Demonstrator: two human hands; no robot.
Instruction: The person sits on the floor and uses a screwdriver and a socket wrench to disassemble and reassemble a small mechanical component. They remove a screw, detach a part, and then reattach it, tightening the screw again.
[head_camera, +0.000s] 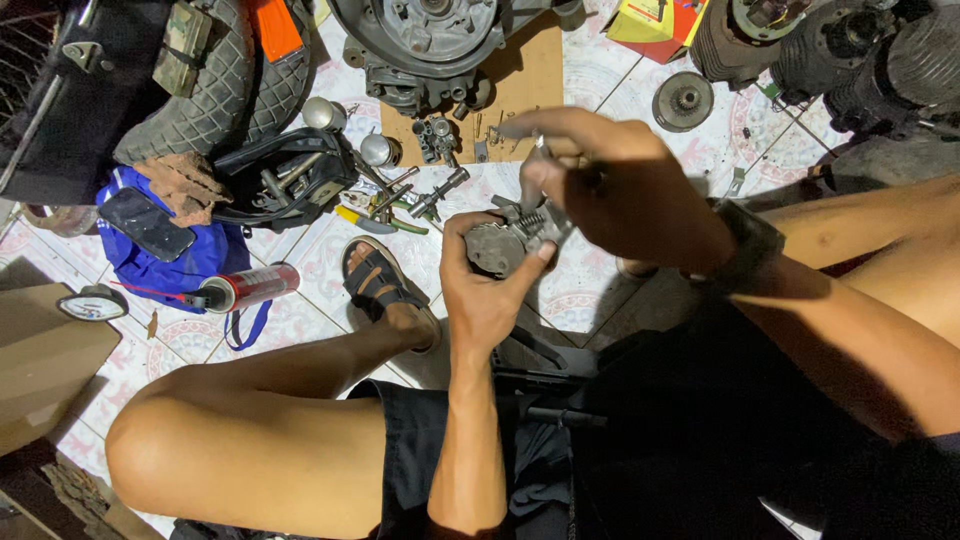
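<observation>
Left hand (487, 290): fingers curled closed around a round grey metal part (497, 248), thumb pressed against its right edge, held up at the centre of the scene above the lap. Forearm rises straight from the near edge, wrist bent slightly back. Right hand (610, 180): reaches in from the right, palm down, fingertips pinched on the springs and small fittings at the part's far right side; whether a tool sits between the fingers cannot be told, since the hand is in shadow and covers that spot. A dark band wraps the right wrist. The part's far face is hidden by both hands. Surroundings, left to right: cardboard box (45, 360), cut off at the left edge; small dial gauge (92, 303); blue bag (165, 255) with a dark phone (147, 224) lying on it; spray can (250, 287) with red straw just beside the bag; tyre (215, 85) at far left; open black tool pouch (285, 175); sandalled foot (385, 290) on the tiled floor (590, 290); loose sockets and hand tools near the pouch, too small to sort; engine case (430, 40) on cardboard, far centre; small gear wheel (683, 100); engine cylinders (850, 50) at far right, partly cut off.
</observation>
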